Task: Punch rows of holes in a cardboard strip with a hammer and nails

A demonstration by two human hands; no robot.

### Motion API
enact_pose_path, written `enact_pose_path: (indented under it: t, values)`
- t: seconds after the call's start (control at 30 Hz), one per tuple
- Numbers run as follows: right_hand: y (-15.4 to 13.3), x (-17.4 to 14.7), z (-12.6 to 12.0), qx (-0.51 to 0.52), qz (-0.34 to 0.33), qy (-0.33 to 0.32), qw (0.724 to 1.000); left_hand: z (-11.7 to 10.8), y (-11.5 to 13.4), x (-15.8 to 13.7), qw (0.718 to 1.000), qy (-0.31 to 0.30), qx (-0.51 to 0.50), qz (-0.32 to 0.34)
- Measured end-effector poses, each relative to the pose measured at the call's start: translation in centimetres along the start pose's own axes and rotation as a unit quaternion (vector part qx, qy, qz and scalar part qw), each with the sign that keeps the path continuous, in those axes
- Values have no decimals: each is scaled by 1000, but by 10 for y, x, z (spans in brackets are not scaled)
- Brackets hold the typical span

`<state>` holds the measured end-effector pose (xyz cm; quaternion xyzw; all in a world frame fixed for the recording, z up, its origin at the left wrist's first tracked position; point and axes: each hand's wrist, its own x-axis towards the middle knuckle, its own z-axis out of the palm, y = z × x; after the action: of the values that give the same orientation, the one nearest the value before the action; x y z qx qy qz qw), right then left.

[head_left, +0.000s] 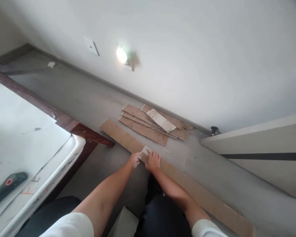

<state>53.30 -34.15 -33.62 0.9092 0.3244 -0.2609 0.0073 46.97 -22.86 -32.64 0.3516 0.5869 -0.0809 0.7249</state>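
Long cardboard strip [187, 182] lies on the floor [207, 164] beneath both hands, its long axis diagonal, far left to near right; right hand [153, 160] flat across it, fingers extended; left hand [135, 160] curled at its edge, closure undeterminable; torn cardboard pieces [143, 130] beyond

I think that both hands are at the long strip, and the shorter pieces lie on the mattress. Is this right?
The place is wrong: the head view shows the shorter pieces on the floor, near the wall. The left hand and right hand are indeed at the long strip.
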Motion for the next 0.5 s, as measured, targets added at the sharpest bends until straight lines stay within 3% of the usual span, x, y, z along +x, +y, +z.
enact_pose_path:
  t: [0.13,0.23,0.33,0.5]
  values:
    - [-1,0,13,-56,-1,-19,998,-9,-3,0,998,55,-17,-26]
    - [6,3,15,-90,0,1,996,-22,-6,1,996,81,-28,-38]
    - [14,6,8,-73,-15,-13,997,-39,-11,3,994,90,-43,-50]
    - [31,26,-19,-41,-56,-107,992,-49,-14,6,993,73,-71,-61]
